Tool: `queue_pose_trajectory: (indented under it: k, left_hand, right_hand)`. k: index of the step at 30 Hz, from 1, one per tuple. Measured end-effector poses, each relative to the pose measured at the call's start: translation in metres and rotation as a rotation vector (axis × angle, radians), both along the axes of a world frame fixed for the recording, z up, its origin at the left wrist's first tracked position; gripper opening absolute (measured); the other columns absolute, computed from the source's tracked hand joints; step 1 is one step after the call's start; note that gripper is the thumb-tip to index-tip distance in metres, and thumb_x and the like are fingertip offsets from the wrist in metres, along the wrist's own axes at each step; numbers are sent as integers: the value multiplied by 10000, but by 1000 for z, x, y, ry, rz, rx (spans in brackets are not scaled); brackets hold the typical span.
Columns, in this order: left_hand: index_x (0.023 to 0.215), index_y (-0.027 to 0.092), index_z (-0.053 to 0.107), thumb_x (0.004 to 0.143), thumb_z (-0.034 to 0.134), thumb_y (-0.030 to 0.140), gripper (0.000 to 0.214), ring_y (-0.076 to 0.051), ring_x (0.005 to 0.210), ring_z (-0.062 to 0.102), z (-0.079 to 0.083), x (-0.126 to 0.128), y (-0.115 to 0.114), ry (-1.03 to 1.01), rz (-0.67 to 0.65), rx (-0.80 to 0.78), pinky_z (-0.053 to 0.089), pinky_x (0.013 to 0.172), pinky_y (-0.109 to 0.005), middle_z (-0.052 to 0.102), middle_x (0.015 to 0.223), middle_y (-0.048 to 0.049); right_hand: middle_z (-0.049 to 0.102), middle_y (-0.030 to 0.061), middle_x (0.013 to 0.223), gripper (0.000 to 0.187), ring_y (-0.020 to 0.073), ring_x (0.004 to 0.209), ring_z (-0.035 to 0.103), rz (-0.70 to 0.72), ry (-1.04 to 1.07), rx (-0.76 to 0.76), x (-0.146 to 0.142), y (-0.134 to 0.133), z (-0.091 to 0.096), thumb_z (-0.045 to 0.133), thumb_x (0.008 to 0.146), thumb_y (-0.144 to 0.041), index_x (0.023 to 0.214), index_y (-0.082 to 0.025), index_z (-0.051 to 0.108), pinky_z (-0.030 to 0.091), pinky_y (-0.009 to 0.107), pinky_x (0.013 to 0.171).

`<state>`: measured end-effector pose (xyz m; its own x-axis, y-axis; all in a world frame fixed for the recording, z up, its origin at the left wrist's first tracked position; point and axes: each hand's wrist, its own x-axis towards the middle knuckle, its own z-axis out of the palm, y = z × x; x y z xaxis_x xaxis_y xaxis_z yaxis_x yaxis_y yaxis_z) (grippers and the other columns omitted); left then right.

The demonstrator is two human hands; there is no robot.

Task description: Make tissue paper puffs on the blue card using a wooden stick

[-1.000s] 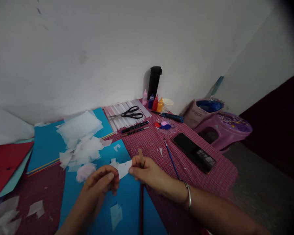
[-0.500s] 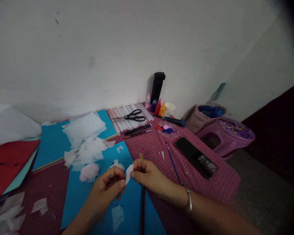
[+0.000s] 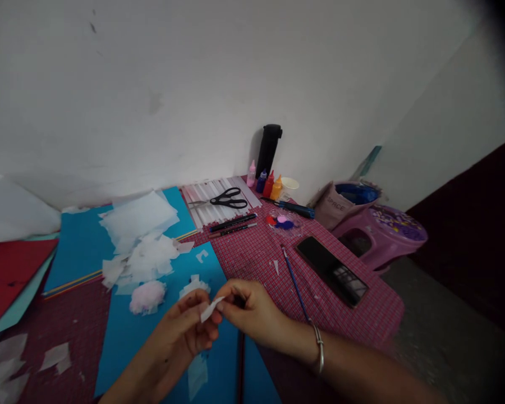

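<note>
A small curved strip of white paper (image 3: 211, 310) is pinched between my two hands above a blue sheet (image 3: 122, 342). My left hand (image 3: 185, 325) grips its near end between thumb and fingers. My right hand (image 3: 252, 314) pinches the far end, its other fingers curled in. Just beyond the hands, a white tissue-paper cluster (image 3: 194, 285) is stuck on the blue sheet, partly hidden by my left hand. A fluffy pale pink clump (image 3: 147, 298) lies to its left, and a little white paper piece (image 3: 202, 256) rests farther back. Below my hands lies a tissue square (image 3: 198, 375).
Tissue pieces (image 3: 151, 258) lie piled at the left. Scissors (image 3: 227, 198) rest on a striped sheet near the wall, with pens (image 3: 233, 223), paint bottles (image 3: 269, 184) and a black flask (image 3: 269, 150) nearby. At the right lie a paintbrush (image 3: 294, 280), a box cutter (image 3: 294, 209) and a phone (image 3: 332, 271).
My hands have drawn closer together, and the paper strip has tilted from nearly upright to flatter. My right-hand fingers have turned inward. The whole view has shifted slightly.
</note>
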<state>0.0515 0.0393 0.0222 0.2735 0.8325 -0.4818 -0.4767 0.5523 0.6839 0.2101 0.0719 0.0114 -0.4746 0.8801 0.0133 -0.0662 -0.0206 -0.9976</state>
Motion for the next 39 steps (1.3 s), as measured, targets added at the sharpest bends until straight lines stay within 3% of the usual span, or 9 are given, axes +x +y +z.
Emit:
queue_pose_trajectory:
  k: [7, 12, 17, 24, 32, 39]
  left_hand:
    - [665, 181, 549, 638, 765, 255, 231, -75, 519, 538, 2, -2, -1, 333, 155, 282, 443, 494, -180, 592, 632, 50]
    - [677, 183, 548, 671, 717, 226, 174, -73, 530, 561, 3, -5, 0, 535, 170, 361, 462, 532, -193, 586, 693, 53]
    - [700, 192, 543, 707, 687, 244, 153, -79, 513, 559, 4, -2, -2, 538, 135, 395, 451, 508, -185, 589, 621, 58]
    - [776, 207, 570, 758, 651, 313, 134, -114, 517, 570, -3, -5, -5, 534, 61, 335, 461, 474, -209, 594, 591, 47]
    - [750, 215, 582, 724, 682, 323, 149, -117, 501, 562, -2, -7, -4, 602, 149, 370, 455, 475, -205, 596, 567, 43]
    - [724, 206, 580, 705, 686, 332, 166, -117, 488, 545, -1, -5, -4, 596, 188, 352, 442, 464, -207, 586, 555, 45]
  right_hand:
    - [487, -56, 588, 37, 73, 514, 412, 4, 8, -130, 4, 7, 9, 546, 763, -183, 773, -160, 574, 319, 207, 508]
    - [471, -67, 541, 96, 65, 479, 382, 79, 22, -224, 8, 11, 19, 585, 753, -247, 740, -156, 558, 296, 208, 492]
    - [439, -78, 548, 260, 55, 490, 350, 164, 8, -242, 4, 9, 13, 713, 667, -303, 644, -160, 497, 252, 201, 472]
    - [474, -85, 494, 86, 44, 423, 351, 132, -6, -376, 5, 9, 18, 564, 729, -147, 667, -162, 508, 239, 196, 440]
    - [493, -78, 506, 55, 38, 392, 324, 186, -25, -443, 7, 9, 23, 576, 734, -186, 709, -161, 534, 189, 201, 394]
    - [498, -77, 547, 168, 49, 478, 390, 185, 53, -397, 6, 10, 25, 699, 638, -240, 674, -160, 555, 282, 196, 463]
